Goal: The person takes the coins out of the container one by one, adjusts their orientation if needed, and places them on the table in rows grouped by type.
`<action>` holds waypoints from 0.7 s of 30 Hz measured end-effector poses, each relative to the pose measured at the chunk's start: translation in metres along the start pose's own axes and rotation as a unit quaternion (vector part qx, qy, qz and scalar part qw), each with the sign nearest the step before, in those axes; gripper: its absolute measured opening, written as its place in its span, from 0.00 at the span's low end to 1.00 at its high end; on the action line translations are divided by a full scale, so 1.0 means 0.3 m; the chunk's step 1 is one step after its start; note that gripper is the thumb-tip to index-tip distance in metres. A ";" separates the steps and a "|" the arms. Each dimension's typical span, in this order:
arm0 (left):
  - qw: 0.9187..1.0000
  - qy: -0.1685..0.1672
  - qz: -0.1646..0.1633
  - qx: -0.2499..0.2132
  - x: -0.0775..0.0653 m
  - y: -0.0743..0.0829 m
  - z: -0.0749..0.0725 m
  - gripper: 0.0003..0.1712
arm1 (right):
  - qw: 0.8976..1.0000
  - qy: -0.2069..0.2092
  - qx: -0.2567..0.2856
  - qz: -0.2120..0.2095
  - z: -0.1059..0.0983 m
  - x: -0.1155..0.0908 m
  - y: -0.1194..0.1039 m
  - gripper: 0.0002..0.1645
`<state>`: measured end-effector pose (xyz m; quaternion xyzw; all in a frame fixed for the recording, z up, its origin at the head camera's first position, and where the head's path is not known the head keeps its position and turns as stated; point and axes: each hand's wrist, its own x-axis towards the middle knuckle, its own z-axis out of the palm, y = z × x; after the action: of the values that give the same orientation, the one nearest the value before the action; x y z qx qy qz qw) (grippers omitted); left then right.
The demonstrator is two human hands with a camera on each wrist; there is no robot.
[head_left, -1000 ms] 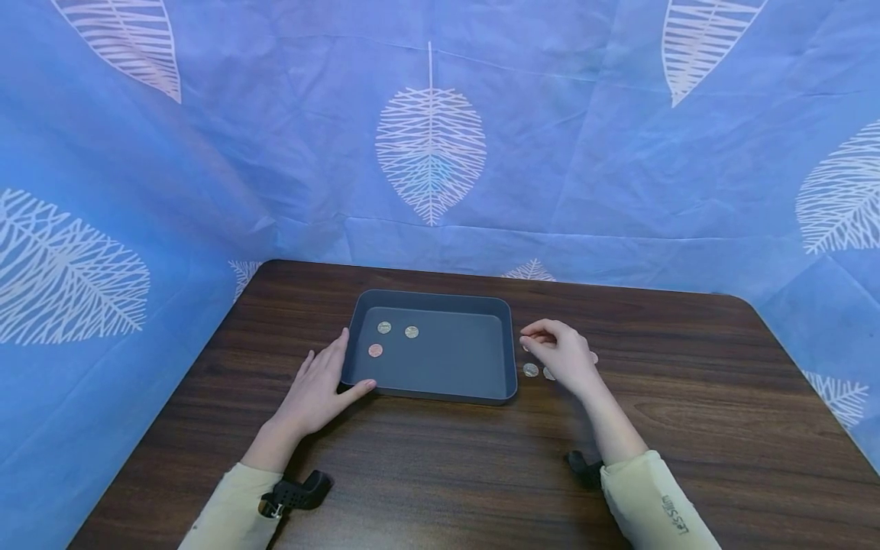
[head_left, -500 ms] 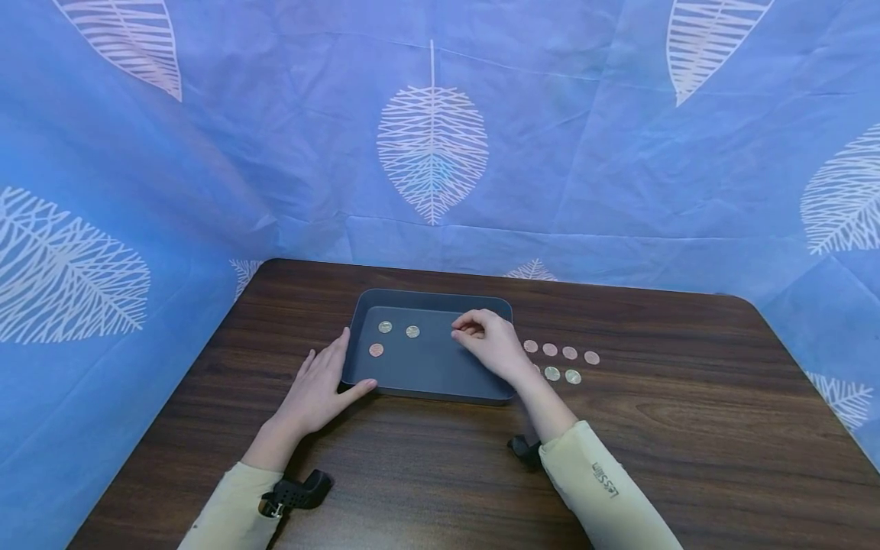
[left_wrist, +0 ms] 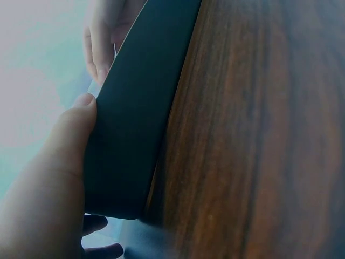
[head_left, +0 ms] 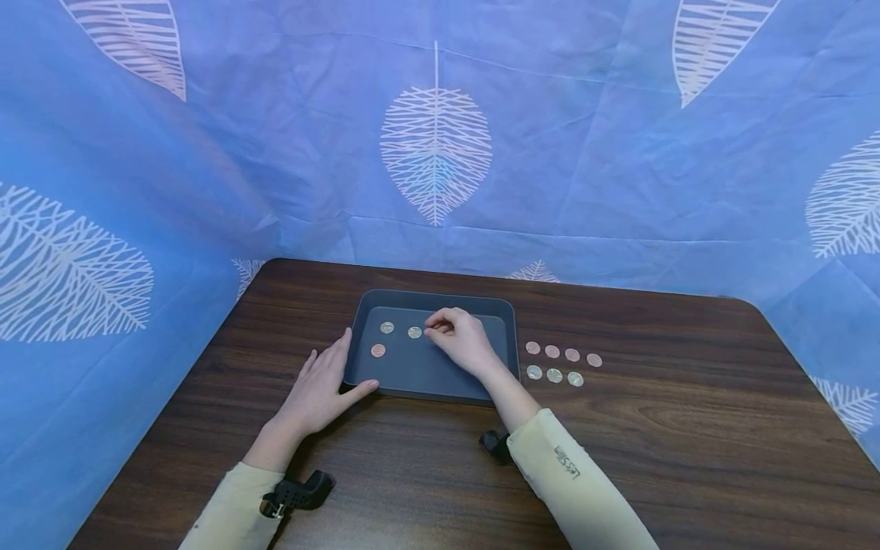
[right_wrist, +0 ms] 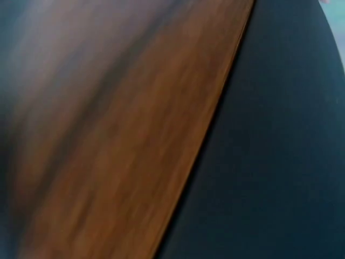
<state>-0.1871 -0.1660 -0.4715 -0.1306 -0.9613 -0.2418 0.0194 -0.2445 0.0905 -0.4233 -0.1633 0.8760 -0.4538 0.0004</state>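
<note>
A dark grey tray [head_left: 440, 389] sits on the table, with two silvery coins [head_left: 387, 328] and one copper-coloured coin [head_left: 378, 351] in its left part. My left hand [head_left: 312, 393] rests at the tray's front left corner, fingers straight along the left side and thumb on the front rim. Over the middle of the tray, my right hand [head_left: 462, 344] pinches a small coin between thumb and fingertips, mostly hidden by them. Its fingertips are just right of the nearer silvery coin. The left wrist view shows my left thumb [left_wrist: 81, 108] against the tray wall [left_wrist: 135, 124].
Right of the tray, copper-coloured coins [head_left: 552, 351] form a row, with a row of silvery coins [head_left: 554, 375] in front of it. A blue cloth [head_left: 309, 153] with white leaf prints hangs behind the wooden table [head_left: 412, 473].
My right hand has moved left from the coins beside the tray to above the tray's middle, uncovering the two rows. My left hand has stayed at the tray's corner.
</note>
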 end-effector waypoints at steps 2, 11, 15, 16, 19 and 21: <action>1.000 0.001 0.001 0.000 -0.001 -0.001 -0.001 0.60 | 1.000 0.000 -0.004 -0.001 0.012 0.007 -0.006 0.10; 1.000 0.000 -0.003 0.001 -0.003 -0.001 -0.005 0.59 | 1.000 0.002 -0.020 0.007 0.072 0.042 -0.026 0.11; 1.000 0.002 -0.001 0.000 -0.002 0.000 -0.006 0.59 | 0.999 0.004 -0.032 -0.002 0.094 0.055 -0.024 0.11; 1.000 0.002 0.000 -0.001 -0.002 0.000 -0.005 0.59 | 0.999 0.005 -0.034 -0.004 0.098 0.058 -0.021 0.11; 1.000 0.001 0.001 0.000 -0.002 -0.001 -0.003 0.59 | 1.000 0.007 -0.028 -0.001 0.108 0.069 -0.009 0.11; 1.000 -0.001 0.000 0.000 -0.002 -0.001 -0.003 0.59 | 1.000 0.010 -0.021 0.006 0.112 0.075 0.000 0.11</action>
<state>-0.1867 -0.1669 -0.4711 -0.1310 -0.9613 -0.2418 0.0189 -0.2608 0.0572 -0.4397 -0.1534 0.8864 -0.4366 -0.0093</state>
